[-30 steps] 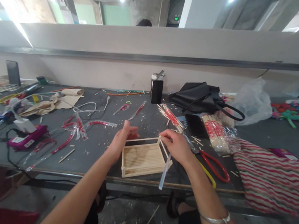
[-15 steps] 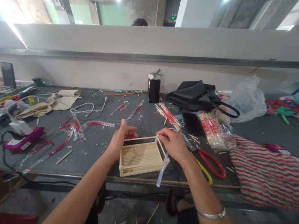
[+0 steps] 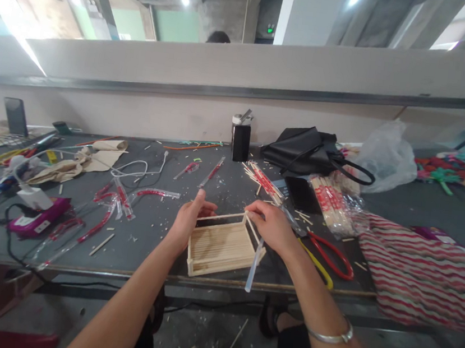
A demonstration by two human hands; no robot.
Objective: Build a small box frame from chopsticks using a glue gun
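A small tray-like frame of pale wooden sticks (image 3: 223,246) lies on the dark table near its front edge (image 3: 77,267). My left hand (image 3: 191,218) rests against the frame's far left corner, fingers partly curled on the top rail stick. My right hand (image 3: 271,225) pinches the far right corner of the frame and also holds a clear glue stick (image 3: 253,267) that hangs down past the table edge.
Red-handled pliers (image 3: 328,254) lie right of the frame. Packs of chopsticks (image 3: 333,203), a black bag (image 3: 307,149), a black bottle (image 3: 242,138), a striped cloth (image 3: 424,271), red wrappers (image 3: 123,197), a pink glue gun (image 3: 36,217) and cables litter the table.
My left hand has closed in slightly on the frame's far left corner. My right hand stays at the right corner. The view shifted a little.
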